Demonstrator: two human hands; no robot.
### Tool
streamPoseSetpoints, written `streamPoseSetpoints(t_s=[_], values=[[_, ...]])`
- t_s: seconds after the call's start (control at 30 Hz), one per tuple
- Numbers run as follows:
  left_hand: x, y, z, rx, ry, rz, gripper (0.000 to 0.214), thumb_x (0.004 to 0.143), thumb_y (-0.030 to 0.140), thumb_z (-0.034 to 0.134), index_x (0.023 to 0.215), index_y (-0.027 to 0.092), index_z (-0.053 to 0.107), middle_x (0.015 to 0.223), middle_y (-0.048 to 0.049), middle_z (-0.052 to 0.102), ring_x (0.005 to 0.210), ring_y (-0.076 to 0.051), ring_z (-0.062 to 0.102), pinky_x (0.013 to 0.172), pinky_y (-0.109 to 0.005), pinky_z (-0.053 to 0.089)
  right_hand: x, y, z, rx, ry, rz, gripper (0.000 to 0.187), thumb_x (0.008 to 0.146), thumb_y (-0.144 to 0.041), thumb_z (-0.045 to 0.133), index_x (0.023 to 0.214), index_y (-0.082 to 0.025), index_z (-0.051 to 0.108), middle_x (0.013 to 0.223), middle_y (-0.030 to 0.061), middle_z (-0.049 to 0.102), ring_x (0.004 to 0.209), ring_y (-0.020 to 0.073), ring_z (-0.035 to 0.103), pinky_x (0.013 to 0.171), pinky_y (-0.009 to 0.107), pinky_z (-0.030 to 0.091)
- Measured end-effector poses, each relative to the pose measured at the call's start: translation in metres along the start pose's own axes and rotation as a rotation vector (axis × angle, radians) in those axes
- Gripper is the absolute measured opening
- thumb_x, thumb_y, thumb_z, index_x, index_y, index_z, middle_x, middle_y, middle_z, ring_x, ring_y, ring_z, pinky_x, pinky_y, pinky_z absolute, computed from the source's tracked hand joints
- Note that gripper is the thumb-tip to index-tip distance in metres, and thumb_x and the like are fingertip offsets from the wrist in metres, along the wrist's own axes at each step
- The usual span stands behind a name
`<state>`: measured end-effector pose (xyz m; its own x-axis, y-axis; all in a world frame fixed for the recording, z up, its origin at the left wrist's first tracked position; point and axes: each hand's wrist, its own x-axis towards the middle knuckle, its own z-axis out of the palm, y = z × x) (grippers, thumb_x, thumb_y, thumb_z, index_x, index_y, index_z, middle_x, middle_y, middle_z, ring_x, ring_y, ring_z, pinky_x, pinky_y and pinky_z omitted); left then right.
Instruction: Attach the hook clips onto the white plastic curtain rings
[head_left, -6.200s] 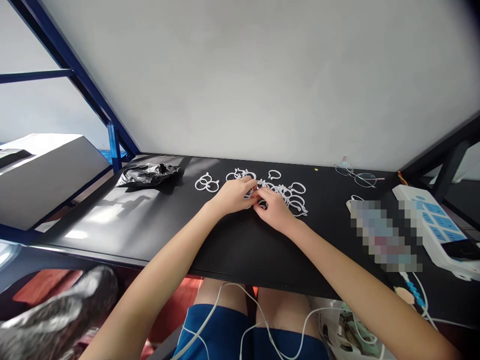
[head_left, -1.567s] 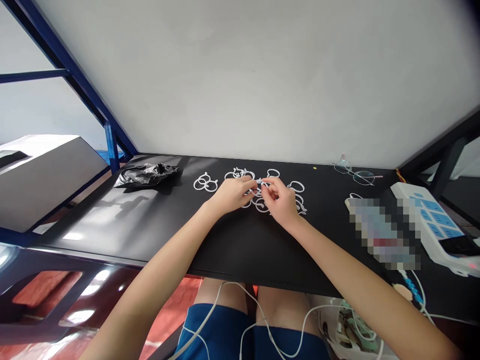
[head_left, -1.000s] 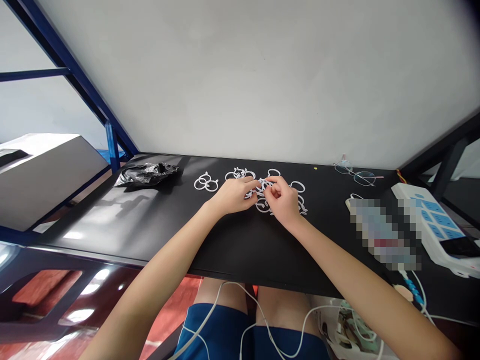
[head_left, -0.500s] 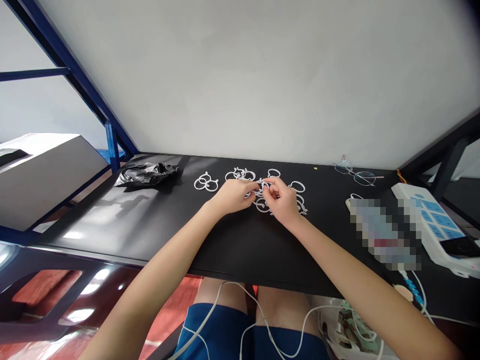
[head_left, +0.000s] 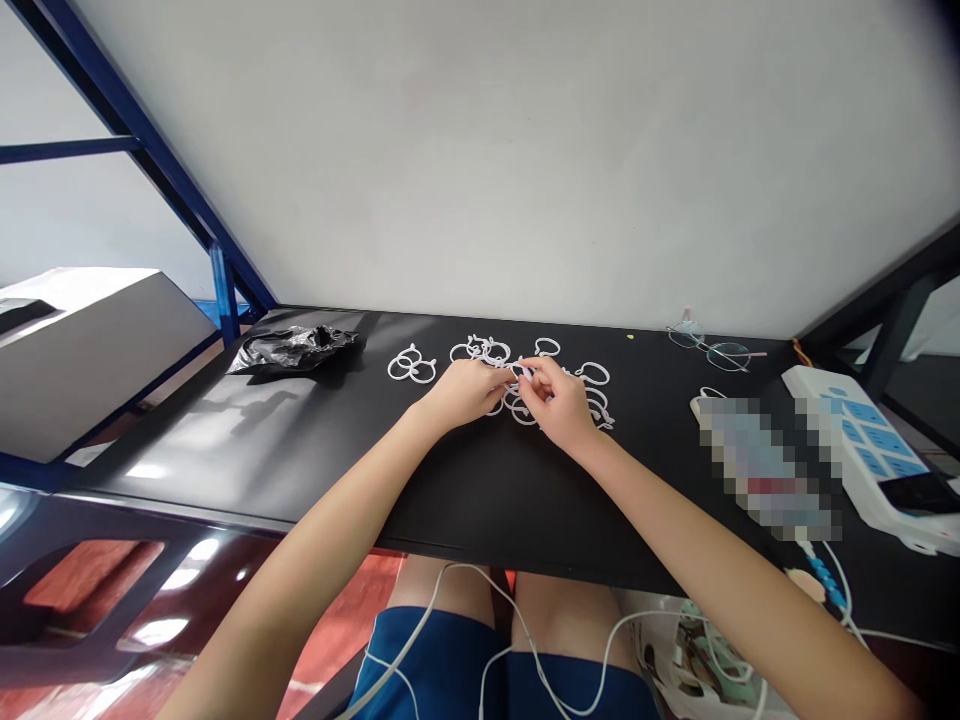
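Both my hands meet over a loose spread of white plastic rings, which look like curtain rings with small eyelets. My left hand (head_left: 466, 391) is closed, thumb and fingertips pinching one white ring (head_left: 526, 374). On the other side of that same ring, my right hand (head_left: 562, 402) pinches with thumb and index finger. Fingers cover most of the held ring. More rings lie around and under the hands, with one loose ring (head_left: 596, 364) to the right. Behind my left hand sits a small heap of rings (head_left: 495, 345). Farther left, a few linked or overlapping rings (head_left: 412, 368) lie apart.
A crumpled black plastic bag (head_left: 292, 350) lies on the black table (head_left: 352, 460) at the left. Eyeglasses (head_left: 727, 356), a blurred phone (head_left: 765, 470) and a white power strip (head_left: 862, 440) are at the right. White cables (head_left: 525, 625) hang across my lap. A pale wall stands behind.
My right hand has shifted slightly left and its fingers have turned a little around the ring. My left hand stays nearly where it was.
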<state>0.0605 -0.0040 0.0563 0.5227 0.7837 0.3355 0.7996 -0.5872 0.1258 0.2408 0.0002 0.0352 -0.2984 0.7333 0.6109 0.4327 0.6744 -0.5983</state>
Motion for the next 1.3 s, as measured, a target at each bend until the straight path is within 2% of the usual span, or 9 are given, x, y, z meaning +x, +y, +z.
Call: streamPoseSetpoints(t_s=[0.47,0.83,1.03,1.3], values=[[0.001,-0.0035,0.0023,0.008,-0.003,0.017,0.026,0.089,0.016,0.04,0.092,0.02,0.066,0.063,-0.0007,0.061,0.054,-0.012,0.052,0.053,-0.021,0.032,-0.0003,0.0017,0.0021,0.017,-0.022,0.009,0.014,0.088,-0.026,0.05,0.1,-0.021,0.056,0.056,-0.0064,0.05,0.046,0.0101,0.049,0.053,0.024,0.042],[0.0011,-0.002,0.0004,0.02,-0.008,0.029,0.026,0.09,0.015,0.041,0.093,0.02,0.066,0.067,-0.0008,0.064,0.057,-0.012,0.055,0.054,-0.021,0.033,-0.0008,0.0017,0.0025,0.019,-0.009,-0.007,0.014,0.087,-0.022,0.051,0.1,-0.02,0.056,0.055,-0.0072,0.048,0.046,0.0088,0.047,0.052,0.023,0.041],[0.0002,0.0012,-0.002,0.009,0.035,0.035,0.031,0.091,0.015,0.04,0.112,0.022,0.061,0.079,-0.0014,0.068,0.065,-0.013,0.059,0.057,-0.021,0.036,-0.0005,0.002,0.0021,-0.011,0.067,-0.057,0.014,0.087,-0.021,0.052,0.099,-0.019,0.06,0.052,-0.0072,0.048,0.045,0.0086,0.046,0.053,0.022,0.041],[0.0002,0.0008,-0.0047,-0.004,0.06,0.027,0.027,0.089,0.015,0.046,0.108,0.022,0.063,0.084,-0.0014,0.069,0.072,-0.014,0.062,0.06,-0.021,0.039,-0.0004,0.0019,0.0007,-0.048,0.124,-0.081,0.016,0.091,-0.027,0.052,0.095,-0.018,0.064,0.048,-0.0068,0.047,0.043,0.0088,0.047,0.051,0.022,0.04]])
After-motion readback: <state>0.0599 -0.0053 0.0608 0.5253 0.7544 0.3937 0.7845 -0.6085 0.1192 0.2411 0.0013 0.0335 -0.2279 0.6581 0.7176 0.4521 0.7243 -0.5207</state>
